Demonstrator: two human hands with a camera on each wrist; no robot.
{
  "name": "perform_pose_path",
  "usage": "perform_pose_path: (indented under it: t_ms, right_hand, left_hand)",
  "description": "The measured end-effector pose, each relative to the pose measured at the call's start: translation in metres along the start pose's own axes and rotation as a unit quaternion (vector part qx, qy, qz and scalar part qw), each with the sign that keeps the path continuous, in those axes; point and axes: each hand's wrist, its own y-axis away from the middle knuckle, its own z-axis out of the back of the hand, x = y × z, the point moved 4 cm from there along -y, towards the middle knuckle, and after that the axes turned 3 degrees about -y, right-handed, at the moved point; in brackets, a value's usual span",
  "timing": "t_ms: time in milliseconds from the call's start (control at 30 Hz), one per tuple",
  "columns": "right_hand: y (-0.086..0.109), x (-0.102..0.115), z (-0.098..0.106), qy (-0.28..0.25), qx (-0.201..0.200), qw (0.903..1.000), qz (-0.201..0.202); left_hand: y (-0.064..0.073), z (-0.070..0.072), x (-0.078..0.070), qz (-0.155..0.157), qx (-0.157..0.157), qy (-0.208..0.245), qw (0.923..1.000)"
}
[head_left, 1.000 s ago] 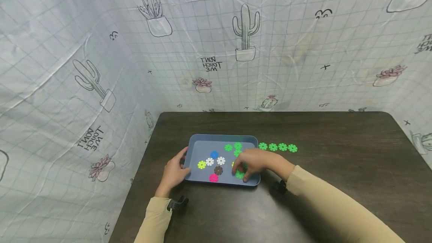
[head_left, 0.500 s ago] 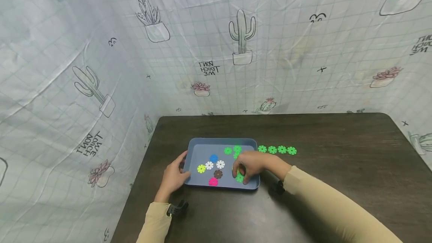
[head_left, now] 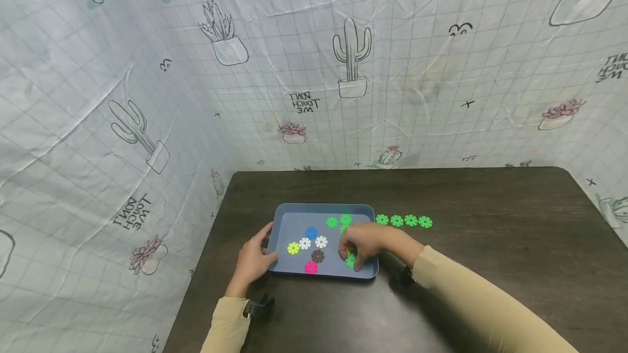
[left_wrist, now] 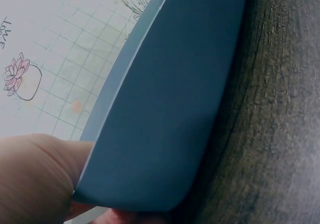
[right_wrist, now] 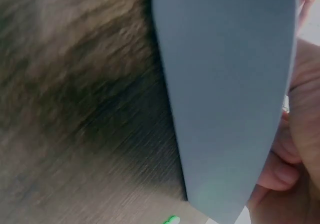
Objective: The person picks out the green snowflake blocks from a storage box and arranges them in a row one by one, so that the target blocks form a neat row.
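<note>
A blue-grey tray (head_left: 294, 274) lies on the dark table in the head view. My left hand (head_left: 251, 257) grips its left side, thumb over the rim and fingers outside. In the left wrist view the thumb overlaps the tray's wall (left_wrist: 150, 109). Over the tray's right end, my right hand (head_left: 365, 239) pinches a green snowflake disc (head_left: 350, 260) between thumb and fingertips. A bit of yellow shows beneath the fingers. Loose in the tray are green discs (head_left: 332, 222), a blue disc (head_left: 311, 232), two white discs (head_left: 321, 242), a yellow disc (head_left: 293, 248), a brown disc (head_left: 318, 256) and a pink disc (head_left: 311, 267).
A row of several green discs (head_left: 410, 220) extends rightward on the table (head_left: 481, 255) from the tray's upper right corner. Behind and to the left hangs a white cloth (head_left: 417, 113) with a cactus print. The tray's raised rim separates its discs from the row.
My right thumb and fingers have drawn together on the green disc, which has shifted slightly. The left hand stays on the tray. The head view has tilted a little.
</note>
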Motion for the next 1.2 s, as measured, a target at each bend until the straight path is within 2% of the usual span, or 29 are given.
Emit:
perform_pose_path:
  t_ms: [200,300,467,700,800,1033,1200]
  right_hand:
    - [0.003,0.006,0.000,0.040,-0.024,0.9987,0.023]
    - [0.007,0.007,0.001,0.040,-0.038,0.9979,0.034]
    - [0.018,0.006,0.005,-0.013,-0.085,0.9955,0.042]
    - [0.037,-0.008,0.018,-0.099,-0.150,0.9828,0.043]
    - [0.048,-0.017,0.021,-0.120,-0.171,0.9773,0.035]
    - [0.078,-0.045,0.030,-0.161,-0.225,0.9609,-0.010]
    - [0.104,-0.073,0.036,-0.142,-0.282,0.9475,-0.050]
  left_hand:
    - [0.002,0.003,-0.001,0.004,-0.003,0.000,1.0000]
    - [0.002,0.002,-0.001,0.004,0.000,-0.001,1.0000]
    - [0.002,0.001,-0.001,0.003,-0.001,-0.002,1.0000]
    - [0.002,-0.001,-0.001,0.000,-0.001,-0.002,1.0000]
    - [0.003,-0.002,-0.001,0.001,-0.001,0.000,1.0000]
    - [0.003,-0.002,0.000,0.001,-0.001,-0.002,1.0000]
    - [0.002,0.000,-0.002,-0.006,-0.003,0.002,1.0000]
